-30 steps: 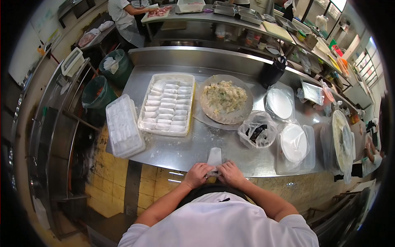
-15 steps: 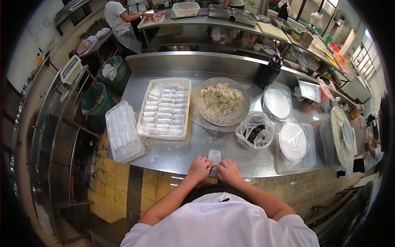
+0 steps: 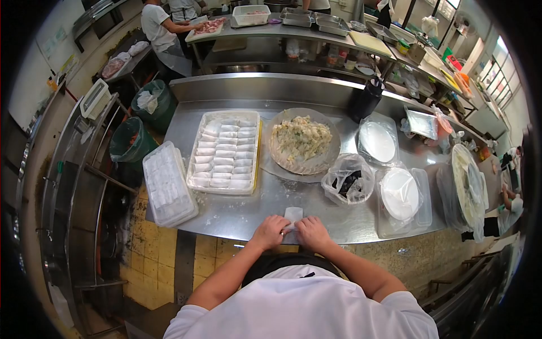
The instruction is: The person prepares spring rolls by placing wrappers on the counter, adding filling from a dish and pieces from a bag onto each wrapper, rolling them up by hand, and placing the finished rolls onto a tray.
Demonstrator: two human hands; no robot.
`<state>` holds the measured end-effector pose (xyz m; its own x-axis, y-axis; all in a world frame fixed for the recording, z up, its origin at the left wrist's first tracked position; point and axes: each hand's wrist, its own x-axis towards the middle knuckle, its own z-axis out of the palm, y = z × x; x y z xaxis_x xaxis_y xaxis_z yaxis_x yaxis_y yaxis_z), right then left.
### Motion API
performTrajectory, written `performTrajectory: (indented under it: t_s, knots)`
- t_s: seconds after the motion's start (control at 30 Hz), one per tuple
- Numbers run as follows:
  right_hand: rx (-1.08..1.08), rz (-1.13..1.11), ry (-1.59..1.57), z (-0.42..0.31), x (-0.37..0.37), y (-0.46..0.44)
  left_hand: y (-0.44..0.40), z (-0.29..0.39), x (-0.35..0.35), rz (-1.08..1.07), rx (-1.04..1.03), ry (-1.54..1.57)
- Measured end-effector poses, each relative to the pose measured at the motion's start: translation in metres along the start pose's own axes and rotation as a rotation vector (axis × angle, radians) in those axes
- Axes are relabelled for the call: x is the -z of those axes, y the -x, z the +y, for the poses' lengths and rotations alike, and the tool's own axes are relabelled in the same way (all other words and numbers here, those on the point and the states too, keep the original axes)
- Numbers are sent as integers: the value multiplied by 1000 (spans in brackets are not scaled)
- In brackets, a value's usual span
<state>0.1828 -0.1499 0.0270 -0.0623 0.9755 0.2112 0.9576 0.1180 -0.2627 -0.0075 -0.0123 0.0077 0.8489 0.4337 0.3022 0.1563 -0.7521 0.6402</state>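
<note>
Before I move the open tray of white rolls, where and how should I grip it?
I'd take the tray by the rim midway along both long sides, left hand from the left, right hand from the right. It lies flat, long sides running away from you, rolls in rows inside. The white box crowds its near-left corner.

Steel table (image 3: 248, 212), white specks scattered toward its front. On its surface, left to right: a translucent box (image 3: 166, 183); an uncovered tray (image 3: 219, 189) of white rolls in rows; a flat sheet (image 3: 275, 172) under a plate of chopped mixture; a bag-lined tub (image 3: 363, 193); a black container (image 3: 367, 101) at the rear; plastic-wrapped white discs (image 3: 377, 142). White strip (image 3: 293, 213) at the front edge.
</note>
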Motion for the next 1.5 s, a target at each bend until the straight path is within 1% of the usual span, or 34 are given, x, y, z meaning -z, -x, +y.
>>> performTrajectory:
  t_s: [0.1, 0.2, 0.3, 0.5, 0.6, 0.7, 0.8, 0.9, 1.0, 1.1, 1.2, 1.3, 1.4, 1.5]
  knots:
    - [-21, 53, -32, 5, -3, -3, -6, -6, -3, 50, 35, 57]
    - [-80, 46, -54, 8, -7, -9, -13, -6, -1, 17, 122, -35]
    - [-114, 24, -52, 10, -8, -13, -19, -5, -1, 96, -21, -7]
    - [-150, -49, -77, 13, 3, -20, -18, -11, -4, 31, -67, -70]
    - [-390, -31, -320, 6, 28, -42, -18, -16, -5, -5, -61, -70]
    - [-697, -12, -465, 15, 73, -99, -17, -17, -6, 16, -66, -61]
    - [-799, -122, -211, 44, 80, -134, -16, -15, -4, 15, -56, -54]
    - [-734, -319, -209, 56, 76, -149, -16, -16, -4, 7, -58, -66]
    - [-658, -308, -311, 50, 62, -161, -13, -17, -5, 32, -56, -47]
    - [-533, -182, -327, 54, 25, -171, -10, -21, -9, 21, -57, -66]
    - [-848, -357, -1050, 31, 68, -196, -9, -22, -9, -4, -57, -78]
    - [-814, -278, -1671, 46, 62, -188, -8, -23, -11, 19, -66, -58]
    - [-768, -264, -1903, 46, 67, -167, -8, -22, -10, 44, -72, -30]
    - [-665, -310, -1555, 56, 56, -132, -8, -22, -10, 56, -82, -38]
